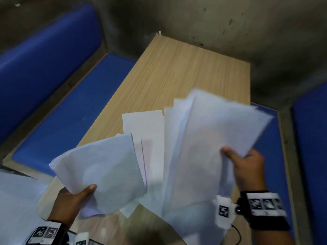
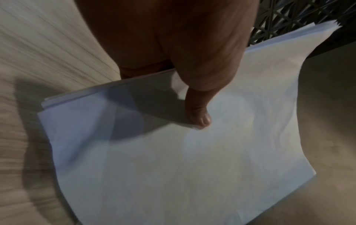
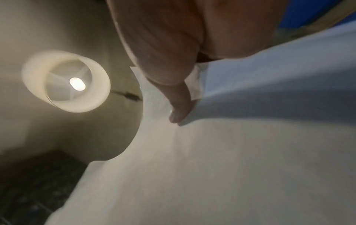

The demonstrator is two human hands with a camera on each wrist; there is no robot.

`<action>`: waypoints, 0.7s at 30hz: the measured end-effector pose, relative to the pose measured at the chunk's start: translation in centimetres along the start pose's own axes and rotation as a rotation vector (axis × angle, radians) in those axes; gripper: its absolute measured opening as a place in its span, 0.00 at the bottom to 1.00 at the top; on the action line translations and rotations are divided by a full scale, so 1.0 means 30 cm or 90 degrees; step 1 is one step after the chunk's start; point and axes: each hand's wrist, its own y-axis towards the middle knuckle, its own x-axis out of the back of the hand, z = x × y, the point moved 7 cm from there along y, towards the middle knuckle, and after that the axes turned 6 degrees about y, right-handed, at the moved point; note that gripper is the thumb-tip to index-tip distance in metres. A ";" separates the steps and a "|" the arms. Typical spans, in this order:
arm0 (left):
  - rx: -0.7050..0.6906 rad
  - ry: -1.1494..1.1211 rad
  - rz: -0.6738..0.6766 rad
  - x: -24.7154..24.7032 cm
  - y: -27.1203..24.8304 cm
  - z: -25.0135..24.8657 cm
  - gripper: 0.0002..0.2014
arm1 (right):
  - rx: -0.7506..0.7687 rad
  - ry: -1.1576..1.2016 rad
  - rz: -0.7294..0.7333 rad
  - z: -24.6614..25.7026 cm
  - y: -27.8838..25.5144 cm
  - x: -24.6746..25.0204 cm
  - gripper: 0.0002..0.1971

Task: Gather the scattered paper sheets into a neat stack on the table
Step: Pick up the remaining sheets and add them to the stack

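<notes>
The left hand [image 1: 70,200] pinches a small bundle of sheets [image 1: 104,167] at its near edge, thumb on top and fingers underneath, so the bundle juts out over the near left part of the table [image 1: 177,71] and sags a little at its free end. This looks like the pile being built. Between the hands a few loose sheets [image 1: 150,138] lie flat and overlapping on the wood, not yet collected. The right hand [image 1: 246,167] grips a looser, fanned batch of papers [image 1: 212,138] by one edge, thumb over it (its edges do not line up), probably to bring it across onto the left bundle. No box, tray or other container shows anywhere.
</notes>
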 end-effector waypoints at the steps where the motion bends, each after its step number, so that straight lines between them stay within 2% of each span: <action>1: 0.008 0.003 -0.004 0.008 0.000 0.005 0.38 | -0.040 -0.062 0.045 -0.089 0.009 -0.045 0.11; 4: 0.019 0.013 -0.015 0.036 -0.006 0.021 0.36 | -0.163 -0.204 0.144 -0.376 -0.001 -0.177 0.09; 7: 0.027 0.013 -0.035 0.061 -0.013 0.044 0.43 | -0.256 -0.326 0.169 -0.584 -0.016 -0.241 0.11; 10: 0.052 0.000 -0.048 0.093 -0.025 0.066 0.32 | -0.318 -0.419 0.152 -0.686 -0.026 -0.242 0.14; 13: 0.072 -0.008 -0.075 0.153 -0.022 0.098 0.32 | -0.302 -0.458 0.142 -0.687 -0.033 -0.267 0.08; 16: 0.072 -0.052 -0.095 0.169 -0.007 0.088 0.30 | -0.252 -0.355 0.162 -0.614 -0.039 -0.248 0.05; 18: 0.049 -0.107 -0.114 0.182 0.004 0.059 0.29 | -0.205 -0.259 0.205 -0.517 -0.068 -0.222 0.09; 21: 0.029 -0.164 -0.153 0.204 0.015 -0.009 0.26 | -0.109 -0.287 0.305 -0.358 -0.126 -0.178 0.05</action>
